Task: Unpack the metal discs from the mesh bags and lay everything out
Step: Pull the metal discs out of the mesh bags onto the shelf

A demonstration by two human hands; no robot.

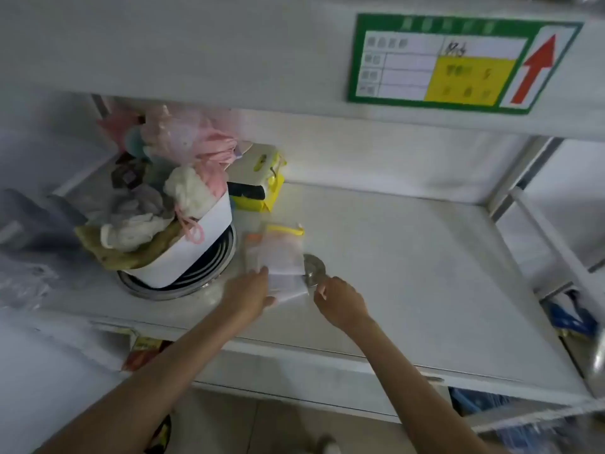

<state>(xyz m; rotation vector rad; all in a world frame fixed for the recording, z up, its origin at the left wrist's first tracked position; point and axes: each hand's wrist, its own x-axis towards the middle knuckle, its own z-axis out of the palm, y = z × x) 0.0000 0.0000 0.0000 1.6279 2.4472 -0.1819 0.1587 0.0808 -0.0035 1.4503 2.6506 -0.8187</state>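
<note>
A round silver metal disc (313, 269) lies on the white shelf (409, 273), half out of a white mesh bag (282, 267). The left hand (250, 291) presses flat on the bag; the right hand (340, 301) pinches the disc's near edge.

I'm working at a white shelf (409, 257) whose right part lies bare. At its left stands a round metal tin (183, 283) carrying a white tub, with a yellow packet (262, 188) just behind. Near the front edge lie a white mesh bag (278, 260) and, touching it, a metal disc (313, 267).
</note>
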